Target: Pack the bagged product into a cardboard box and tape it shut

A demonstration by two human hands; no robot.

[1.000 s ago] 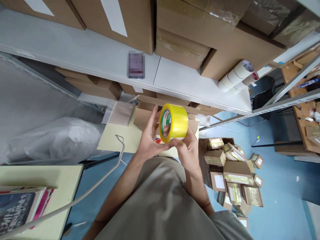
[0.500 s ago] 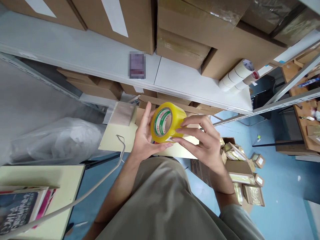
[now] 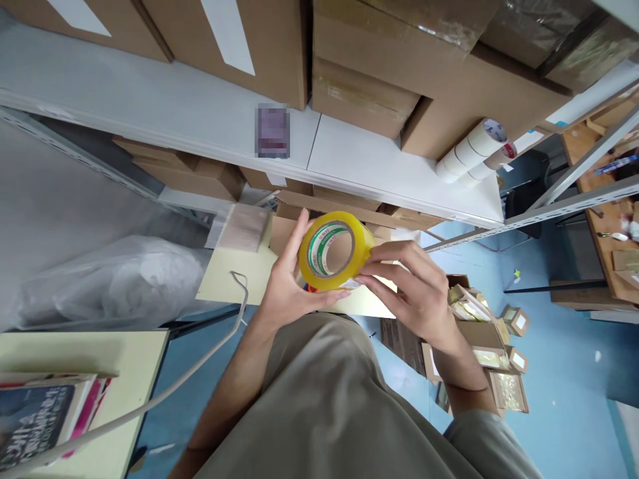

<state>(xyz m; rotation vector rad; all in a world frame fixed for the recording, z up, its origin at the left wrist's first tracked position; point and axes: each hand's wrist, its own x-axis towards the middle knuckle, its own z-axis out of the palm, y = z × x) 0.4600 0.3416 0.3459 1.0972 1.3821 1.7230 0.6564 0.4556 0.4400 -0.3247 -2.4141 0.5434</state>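
A yellow roll of packing tape (image 3: 324, 282) is held up in front of my body, its open core with a green-and-white label turned toward me. My left hand (image 3: 283, 287) grips it from the left, with the thumb along its lower edge and the other fingers partly hidden behind. On the right side, the bent fingers and thumb of my right hand (image 3: 417, 286) pinch together at the roll's outer surface. Whether they hold a loose tape end there cannot be made out. Under the roll, a small orange and blue item (image 3: 310, 288) is mostly covered.
A grey shelf (image 3: 359, 153) ahead carries cardboard boxes (image 3: 364, 93) and white tape rolls (image 3: 472, 152). Below stands a pale yellow table (image 3: 212, 276) with a grey cable (image 3: 219, 346) running past. Books (image 3: 34, 422) lie at lower left; small cartons (image 3: 509, 389) sit on the blue floor.
The roll has tilted so that its core faces me more openly. My right hand has shifted slightly right and down, its fingers closing together at the roll's edge.
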